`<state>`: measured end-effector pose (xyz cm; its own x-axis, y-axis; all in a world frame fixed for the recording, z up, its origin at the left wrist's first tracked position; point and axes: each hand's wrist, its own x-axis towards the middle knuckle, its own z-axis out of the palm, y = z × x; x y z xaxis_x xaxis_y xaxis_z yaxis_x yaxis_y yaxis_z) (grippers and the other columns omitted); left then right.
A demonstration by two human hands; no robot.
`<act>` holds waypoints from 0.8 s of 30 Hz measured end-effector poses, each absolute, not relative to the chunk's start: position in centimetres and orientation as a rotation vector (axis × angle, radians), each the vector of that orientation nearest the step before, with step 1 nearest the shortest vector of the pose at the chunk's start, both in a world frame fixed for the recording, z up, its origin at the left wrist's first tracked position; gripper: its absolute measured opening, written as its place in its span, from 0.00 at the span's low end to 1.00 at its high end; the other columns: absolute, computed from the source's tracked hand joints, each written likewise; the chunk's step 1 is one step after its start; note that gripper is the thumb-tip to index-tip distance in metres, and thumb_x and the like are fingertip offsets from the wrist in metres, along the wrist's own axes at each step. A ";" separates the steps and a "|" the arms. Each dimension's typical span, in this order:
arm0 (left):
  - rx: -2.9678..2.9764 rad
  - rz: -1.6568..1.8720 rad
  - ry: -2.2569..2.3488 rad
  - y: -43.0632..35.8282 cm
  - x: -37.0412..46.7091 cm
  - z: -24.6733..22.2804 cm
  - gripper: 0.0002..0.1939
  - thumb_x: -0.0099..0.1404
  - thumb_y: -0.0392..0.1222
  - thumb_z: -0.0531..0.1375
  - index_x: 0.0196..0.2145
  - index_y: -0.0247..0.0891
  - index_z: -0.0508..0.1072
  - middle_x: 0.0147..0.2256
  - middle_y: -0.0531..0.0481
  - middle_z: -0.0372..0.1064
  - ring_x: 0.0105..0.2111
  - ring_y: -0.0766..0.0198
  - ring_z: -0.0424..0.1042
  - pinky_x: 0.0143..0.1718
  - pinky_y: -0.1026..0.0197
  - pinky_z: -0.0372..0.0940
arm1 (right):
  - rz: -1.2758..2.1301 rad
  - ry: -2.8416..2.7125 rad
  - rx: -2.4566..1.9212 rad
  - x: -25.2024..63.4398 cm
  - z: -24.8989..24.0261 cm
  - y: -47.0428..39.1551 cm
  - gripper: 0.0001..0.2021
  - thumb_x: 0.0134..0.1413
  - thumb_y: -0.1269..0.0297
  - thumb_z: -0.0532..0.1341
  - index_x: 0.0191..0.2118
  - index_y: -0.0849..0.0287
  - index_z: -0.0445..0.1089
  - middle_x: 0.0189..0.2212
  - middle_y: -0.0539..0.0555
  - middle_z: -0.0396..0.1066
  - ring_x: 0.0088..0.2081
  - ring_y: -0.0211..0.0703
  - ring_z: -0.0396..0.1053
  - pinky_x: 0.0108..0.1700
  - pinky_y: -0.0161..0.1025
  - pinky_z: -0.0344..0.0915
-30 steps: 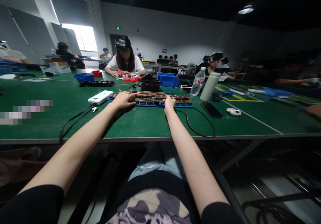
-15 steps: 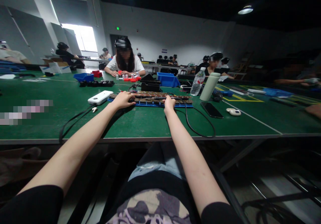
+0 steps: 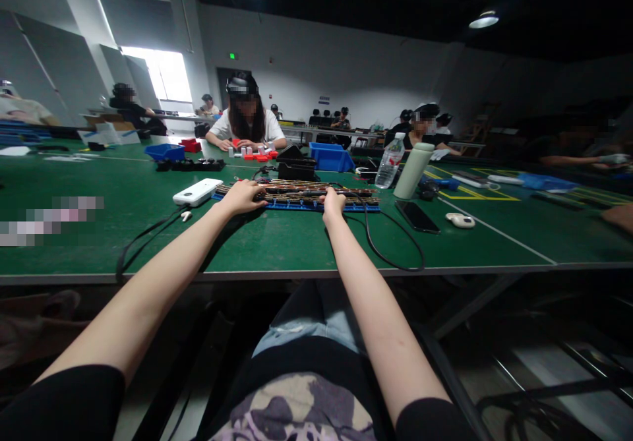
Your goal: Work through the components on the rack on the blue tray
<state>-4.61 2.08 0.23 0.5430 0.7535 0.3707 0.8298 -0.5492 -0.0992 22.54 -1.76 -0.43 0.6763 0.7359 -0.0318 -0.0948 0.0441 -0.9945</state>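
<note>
A blue rack (image 3: 324, 207) holding long, thin brownish strips (image 3: 291, 187) lies crosswise in front of me. Over its left part, my left hand (image 3: 243, 197) rests palm down, fingers apart and slightly bent, touching the strips. My right hand (image 3: 335, 202) is closed at the middle of the rack, with the thumb on top. From its grip a slim dark pen-shaped tool (image 3: 310, 194) points left over the strips; its tip is too small to make out. A black cable (image 3: 368, 230) loops from the rack's right part towards the table's front edge.
A white device (image 3: 198, 192) and a small white earbud (image 3: 186, 216) lie left. Rightward stand a water bottle (image 3: 390, 161) and a pale green flask (image 3: 414, 172), near a phone (image 3: 418, 217) and earbud case (image 3: 461, 220). Behind are a black box (image 3: 297, 167), blue bin (image 3: 331, 157) and co-worker (image 3: 247, 121).
</note>
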 end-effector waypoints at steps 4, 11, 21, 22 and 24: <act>-2.513 -0.409 -1.320 2.1 -4.6 0.2 0.21 0.70 0.56 0.61 0.51 0.41 0.82 0.50 0.40 0.80 0.50 0.45 0.76 0.53 0.50 0.68 | 0.694 -0.572 -1.398 22.5 -0.3 -2.0 0.16 0.63 0.67 0.62 0.23 0.51 0.62 0.20 0.48 0.68 0.33 0.44 0.73 0.42 0.37 0.72; -2.493 -0.388 -1.326 2.2 -4.6 0.2 0.21 0.71 0.57 0.61 0.52 0.42 0.82 0.52 0.40 0.80 0.52 0.45 0.76 0.54 0.50 0.67 | 0.696 -0.575 -1.409 22.6 -0.3 -1.9 0.16 0.62 0.66 0.62 0.23 0.52 0.63 0.21 0.49 0.69 0.35 0.44 0.75 0.43 0.37 0.73; -2.513 -0.406 -1.334 2.1 -4.6 0.2 0.21 0.70 0.57 0.61 0.51 0.41 0.82 0.52 0.40 0.80 0.52 0.44 0.75 0.55 0.48 0.67 | 0.673 -0.578 -1.420 22.7 -0.4 -1.7 0.12 0.61 0.66 0.62 0.25 0.52 0.66 0.20 0.49 0.69 0.34 0.46 0.75 0.41 0.38 0.74; -2.515 -0.407 -1.334 2.1 -4.6 0.2 0.21 0.70 0.57 0.61 0.51 0.41 0.82 0.52 0.39 0.80 0.52 0.44 0.75 0.55 0.48 0.67 | 0.673 -0.578 -1.423 22.7 -0.4 -1.7 0.13 0.61 0.66 0.62 0.25 0.52 0.66 0.20 0.49 0.69 0.34 0.46 0.75 0.40 0.38 0.74; -2.519 -0.413 -1.330 2.0 -4.6 0.2 0.21 0.70 0.57 0.61 0.50 0.42 0.82 0.51 0.40 0.80 0.52 0.45 0.75 0.54 0.49 0.67 | 0.669 -0.581 -1.429 22.7 -0.4 -1.7 0.13 0.62 0.66 0.62 0.25 0.52 0.65 0.21 0.50 0.69 0.34 0.47 0.75 0.40 0.38 0.74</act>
